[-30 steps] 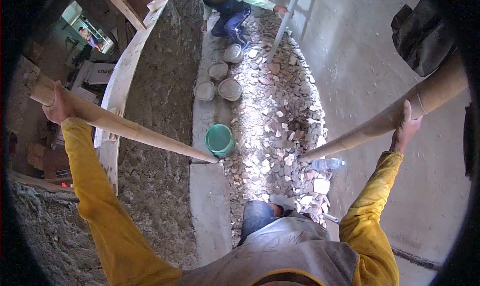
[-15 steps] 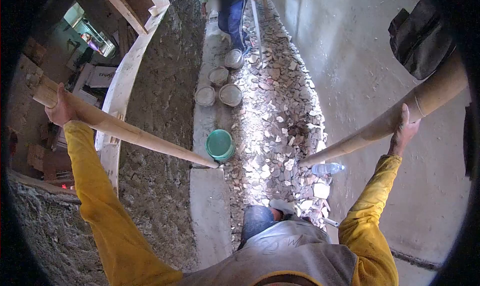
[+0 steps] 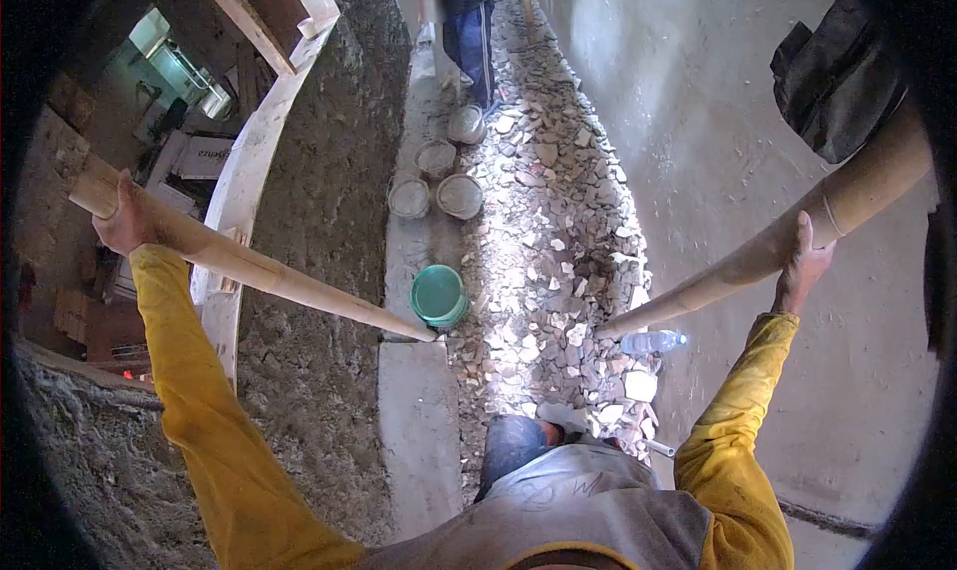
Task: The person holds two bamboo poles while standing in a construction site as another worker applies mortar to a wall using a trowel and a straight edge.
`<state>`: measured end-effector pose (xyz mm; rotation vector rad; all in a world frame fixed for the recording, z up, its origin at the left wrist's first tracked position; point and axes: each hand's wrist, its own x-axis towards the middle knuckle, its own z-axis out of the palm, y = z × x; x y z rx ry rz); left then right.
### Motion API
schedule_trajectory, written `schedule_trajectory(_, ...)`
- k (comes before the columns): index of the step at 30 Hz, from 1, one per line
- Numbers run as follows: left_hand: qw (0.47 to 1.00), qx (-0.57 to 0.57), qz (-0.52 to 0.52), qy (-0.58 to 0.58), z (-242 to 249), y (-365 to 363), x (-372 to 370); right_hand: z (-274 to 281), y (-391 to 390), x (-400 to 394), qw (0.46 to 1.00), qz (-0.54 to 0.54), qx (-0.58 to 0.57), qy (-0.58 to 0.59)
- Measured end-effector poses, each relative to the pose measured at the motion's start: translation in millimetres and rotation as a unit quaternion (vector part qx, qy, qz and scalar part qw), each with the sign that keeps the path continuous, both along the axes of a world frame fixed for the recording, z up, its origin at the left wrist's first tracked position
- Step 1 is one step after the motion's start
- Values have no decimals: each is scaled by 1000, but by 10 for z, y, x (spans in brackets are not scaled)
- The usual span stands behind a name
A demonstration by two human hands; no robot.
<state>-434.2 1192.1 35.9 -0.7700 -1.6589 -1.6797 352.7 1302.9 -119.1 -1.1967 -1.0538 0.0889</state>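
On the left, my left hand (image 3: 125, 221) is wrapped round a bamboo pole (image 3: 284, 276). The pole slants down to its lower end, close to a green bucket (image 3: 439, 296) and a flat concrete strip (image 3: 419, 401). Out to the right, my right hand (image 3: 805, 266) holds a second, thicker-looking bamboo pole (image 3: 718, 276), its fingers partly hidden behind it. That pole's foot rests at the edge of the stone rubble (image 3: 558, 301), near a clear plastic bottle (image 3: 653, 342).
Several cement-coated buckets (image 3: 460, 196) stand beyond the green one. Another person (image 3: 471, 42) is at the far end. A dark cloth or bag (image 3: 837, 82) hangs by the right wall (image 3: 688, 171). A wooden board (image 3: 244, 161) edges the left side; a short pipe (image 3: 660, 448) sticks out near my body.
The other person has shifted, and the long pale pole they held no longer shows. My hands and both bamboo poles have stayed almost in place, with a slight shift of view.
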Motion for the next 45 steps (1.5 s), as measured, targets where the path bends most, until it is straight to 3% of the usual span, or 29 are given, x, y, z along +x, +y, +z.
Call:
schedule_trajectory(6, 999, -30, 23, 1, 22, -24, 33, 3, -5, -3, 1000, 10, 3, 1)
schedule_trajectory(9, 1000, 2, -18, 10, -2, -11, -75, 5, -5, -4, 1000, -1, 0, -3)
schedule_trajectory(11, 999, -28, 28, 2, 23, -23, 59, -13, 5, 18, 1000, -11, -2, -10)
schedule_trajectory(24, 998, -35, 49, 25, 19, -26, 23, -14, 8, 27, 1000, -1, -1, -3)
schedule_trajectory(30, 1000, 6, -11, 15, -28, -10, -108, 17, -12, -16, 1000, 10, 1, 2)
schedule_trajectory(33, 989, -79, 35, 123, -38, -33, -187, 4, -3, 12, 1000, -1, -4, -5)
schedule_trajectory(35, 999, -22, 34, 10, 1, -9, -47, 4, -4, 13, 1000, -6, -5, -11)
schedule_trajectory(45, 998, 15, -63, -21, -9, 5, -43, -27, 17, 31, 1000, -5, -4, 5)
